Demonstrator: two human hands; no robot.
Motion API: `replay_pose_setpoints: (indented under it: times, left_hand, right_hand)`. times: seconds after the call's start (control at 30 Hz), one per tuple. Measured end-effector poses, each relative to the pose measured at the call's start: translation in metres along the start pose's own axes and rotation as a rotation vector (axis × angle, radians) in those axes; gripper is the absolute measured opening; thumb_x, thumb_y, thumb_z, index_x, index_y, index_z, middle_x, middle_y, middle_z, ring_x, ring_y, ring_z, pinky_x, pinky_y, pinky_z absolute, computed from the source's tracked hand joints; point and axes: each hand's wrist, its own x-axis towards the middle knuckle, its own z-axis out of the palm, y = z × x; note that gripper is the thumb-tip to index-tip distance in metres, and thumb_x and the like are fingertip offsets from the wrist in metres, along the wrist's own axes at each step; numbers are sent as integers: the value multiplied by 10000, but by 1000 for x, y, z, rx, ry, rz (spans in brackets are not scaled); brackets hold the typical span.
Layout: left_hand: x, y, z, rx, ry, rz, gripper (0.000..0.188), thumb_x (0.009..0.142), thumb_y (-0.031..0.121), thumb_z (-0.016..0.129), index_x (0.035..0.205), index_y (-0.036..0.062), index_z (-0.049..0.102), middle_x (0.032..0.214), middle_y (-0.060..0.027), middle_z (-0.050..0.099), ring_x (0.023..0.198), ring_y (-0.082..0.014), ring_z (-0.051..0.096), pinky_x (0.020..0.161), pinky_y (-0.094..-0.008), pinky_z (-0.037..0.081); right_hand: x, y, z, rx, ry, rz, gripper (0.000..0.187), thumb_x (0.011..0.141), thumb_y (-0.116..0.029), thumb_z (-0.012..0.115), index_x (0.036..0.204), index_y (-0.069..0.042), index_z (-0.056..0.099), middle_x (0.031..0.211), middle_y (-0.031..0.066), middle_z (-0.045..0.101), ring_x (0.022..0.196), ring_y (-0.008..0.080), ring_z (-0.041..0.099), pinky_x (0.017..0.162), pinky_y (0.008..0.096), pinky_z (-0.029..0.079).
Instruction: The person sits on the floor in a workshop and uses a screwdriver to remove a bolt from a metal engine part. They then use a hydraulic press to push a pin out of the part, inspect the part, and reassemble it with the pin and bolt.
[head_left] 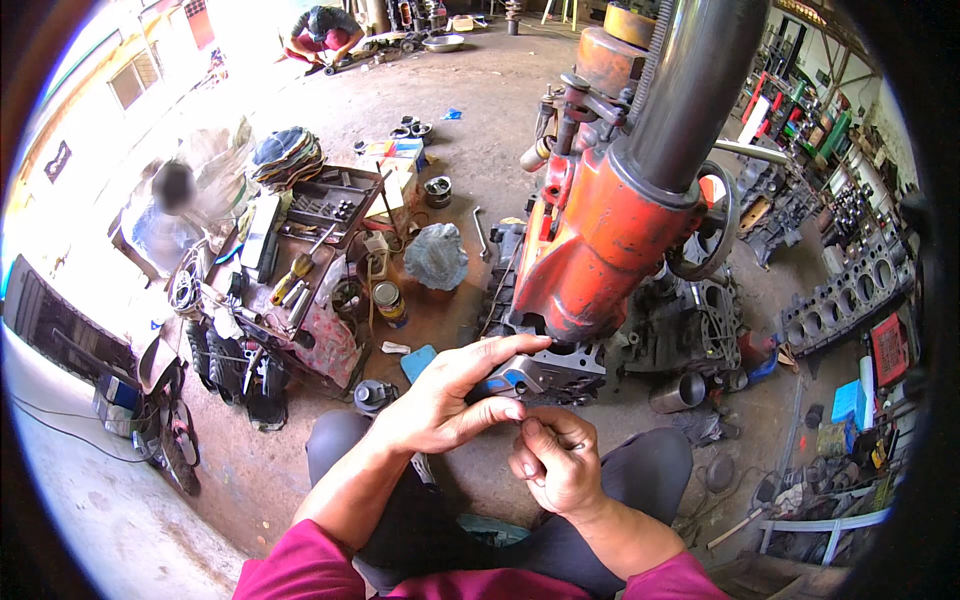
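My left hand (448, 392) is closed around a grey metal part (522, 376) with a curved edge and a blue patch. Its thumb reaches toward my right hand (556, 458), which is closed in a pinch just below the part. Whatever the right fingers hold, if anything, is too small or hidden to name. Right behind the metal part stands a dark engine block (580, 362), under the foot of a large orange machine head (610, 235) with a thick dark column (700, 90). The palm side of my left hand is hidden.
On the left, a low bench (335, 215) carries tools, rags (285, 155) and cables. A can (388, 300) and a crumpled grey cloth (436, 256) lie near it. Engine blocks (850, 300) line the right side, beside a metal cylinder (680, 392). Another person (325, 35) crouches far back.
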Motion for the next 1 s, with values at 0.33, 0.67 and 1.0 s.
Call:
replay_pose_setpoints:
  times: [0.33, 0.67, 1.0]
  left_hand:
    - [-2, 5, 0, -22, -13, 9, 751, 829, 496, 723, 1361, 8, 516, 1304, -183, 602, 1221, -311, 581, 1008, -400, 442]
    - [-3, 8, 2, 40, -6, 74, 699, 842, 483, 712, 1328, 8, 550, 1248, -181, 631, 1148, -344, 613, 951, -421, 470]
    - [-20, 0, 7, -15, 105, -194, 904, 806, 584, 720, 1410, -20, 424, 926, -41, 592, 692, -101, 564, 633, -221, 464]
  right_hand:
    - [-4, -1, -3, -129, -30, -80, 145, 985, -64, 572, 1079, 19, 645, 683, 39, 588, 545, 81, 501, 496, 235, 402]
    - [-6, -2, -2, -267, -49, -144, 135, 985, -60, 553, 1071, -4, 641, 678, 41, 570, 535, 84, 479, 491, 233, 385]
    - [-2, 9, -2, -55, -115, -1, 145, 996, -115, 584, 1091, -28, 649, 684, -22, 554, 561, 50, 475, 510, 230, 375]
